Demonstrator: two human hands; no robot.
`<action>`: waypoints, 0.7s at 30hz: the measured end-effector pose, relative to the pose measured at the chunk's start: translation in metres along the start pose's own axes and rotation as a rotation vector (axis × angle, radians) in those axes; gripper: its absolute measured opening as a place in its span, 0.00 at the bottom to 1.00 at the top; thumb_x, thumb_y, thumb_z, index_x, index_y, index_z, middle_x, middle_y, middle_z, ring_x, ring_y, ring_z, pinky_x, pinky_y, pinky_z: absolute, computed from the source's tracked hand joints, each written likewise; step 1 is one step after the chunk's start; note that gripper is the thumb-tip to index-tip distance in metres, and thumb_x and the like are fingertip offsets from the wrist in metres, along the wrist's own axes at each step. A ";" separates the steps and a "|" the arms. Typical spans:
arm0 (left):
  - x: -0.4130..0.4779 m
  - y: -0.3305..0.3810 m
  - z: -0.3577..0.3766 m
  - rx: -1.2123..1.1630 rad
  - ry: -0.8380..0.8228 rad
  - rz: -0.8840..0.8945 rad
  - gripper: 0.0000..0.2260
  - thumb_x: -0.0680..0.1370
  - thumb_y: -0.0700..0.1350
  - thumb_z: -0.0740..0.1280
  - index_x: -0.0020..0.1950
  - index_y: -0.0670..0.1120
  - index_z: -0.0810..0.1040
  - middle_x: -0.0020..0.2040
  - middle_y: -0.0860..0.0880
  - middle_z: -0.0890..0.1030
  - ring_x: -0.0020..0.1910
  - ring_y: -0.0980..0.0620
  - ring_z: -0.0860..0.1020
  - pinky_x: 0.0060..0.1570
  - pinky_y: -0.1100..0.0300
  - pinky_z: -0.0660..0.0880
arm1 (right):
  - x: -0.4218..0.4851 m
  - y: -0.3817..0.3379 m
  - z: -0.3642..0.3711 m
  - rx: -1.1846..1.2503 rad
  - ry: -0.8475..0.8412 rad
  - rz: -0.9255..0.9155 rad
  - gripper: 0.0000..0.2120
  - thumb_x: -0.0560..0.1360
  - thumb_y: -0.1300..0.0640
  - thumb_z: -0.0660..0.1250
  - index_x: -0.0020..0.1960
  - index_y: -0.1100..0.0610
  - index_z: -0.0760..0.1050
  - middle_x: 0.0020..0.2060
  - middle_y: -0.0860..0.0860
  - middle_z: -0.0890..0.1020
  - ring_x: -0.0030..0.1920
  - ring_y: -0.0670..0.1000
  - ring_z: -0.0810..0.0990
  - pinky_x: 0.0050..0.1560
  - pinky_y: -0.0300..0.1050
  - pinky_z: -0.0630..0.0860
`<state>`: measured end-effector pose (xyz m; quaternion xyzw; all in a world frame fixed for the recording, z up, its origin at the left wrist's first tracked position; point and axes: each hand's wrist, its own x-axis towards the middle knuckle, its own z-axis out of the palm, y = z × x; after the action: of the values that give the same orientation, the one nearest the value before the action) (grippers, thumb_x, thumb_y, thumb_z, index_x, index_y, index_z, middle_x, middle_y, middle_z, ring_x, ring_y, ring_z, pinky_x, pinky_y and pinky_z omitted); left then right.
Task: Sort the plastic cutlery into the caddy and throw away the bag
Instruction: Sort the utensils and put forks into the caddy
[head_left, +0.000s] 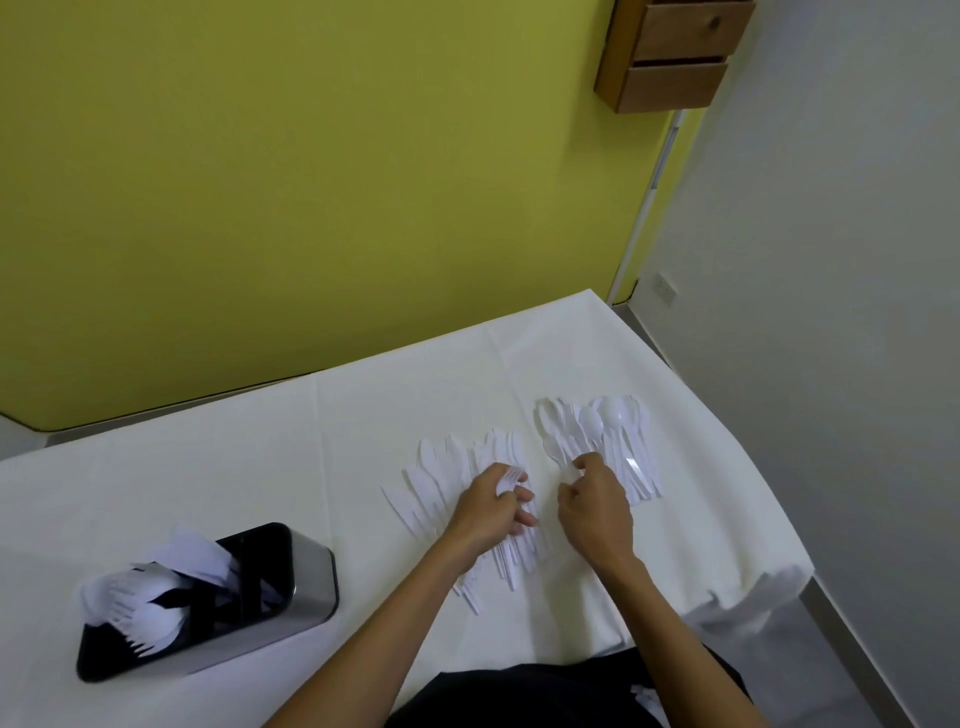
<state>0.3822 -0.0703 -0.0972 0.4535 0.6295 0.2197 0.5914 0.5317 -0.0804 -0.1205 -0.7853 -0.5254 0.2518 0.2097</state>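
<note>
White plastic knives (434, 480) lie fanned out on the white tablecloth, with several white spoons (608, 431) spread to their right. My left hand (491, 506) grips a bunch of white forks (511, 480), its fingers curled round them, above more cutlery lying under the wrist. Just right of it, my right hand (592, 501) pinches the handle of a spoon (558, 454) at the near left edge of the spoon group. The black and steel caddy (306, 582) stands at the near left, holding forks, spoons and other white cutlery. No bag is visible.
The table (208, 493) is covered in a white cloth and ends at the right, where the cloth hangs over the edge. A yellow-green wall runs behind it. A wooden drawer unit (675, 57) hangs at the upper right. A wall socket (665, 288) sits low on the white wall.
</note>
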 end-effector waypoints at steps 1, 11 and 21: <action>0.001 -0.004 0.003 0.016 -0.022 -0.013 0.13 0.82 0.39 0.54 0.59 0.49 0.76 0.53 0.49 0.83 0.42 0.52 0.86 0.42 0.58 0.82 | -0.001 -0.001 0.001 -0.064 -0.016 -0.018 0.10 0.79 0.60 0.62 0.60 0.57 0.70 0.51 0.53 0.79 0.47 0.55 0.80 0.43 0.47 0.75; 0.007 -0.001 -0.022 -0.098 0.131 -0.084 0.08 0.80 0.43 0.62 0.56 0.47 0.79 0.46 0.47 0.81 0.37 0.53 0.79 0.37 0.60 0.75 | -0.015 -0.006 -0.014 -0.099 -0.108 -0.010 0.04 0.77 0.53 0.65 0.45 0.52 0.76 0.37 0.45 0.81 0.38 0.46 0.78 0.38 0.42 0.75; 0.019 0.018 -0.012 -0.151 0.152 -0.060 0.09 0.82 0.43 0.58 0.58 0.44 0.75 0.44 0.48 0.80 0.37 0.52 0.75 0.38 0.60 0.73 | -0.013 -0.016 -0.021 0.044 0.039 -0.150 0.09 0.79 0.47 0.65 0.52 0.51 0.79 0.47 0.45 0.81 0.46 0.46 0.81 0.43 0.42 0.76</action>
<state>0.3791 -0.0426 -0.0902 0.3706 0.6675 0.2823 0.5809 0.5287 -0.0880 -0.0925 -0.7436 -0.5729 0.2316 0.2553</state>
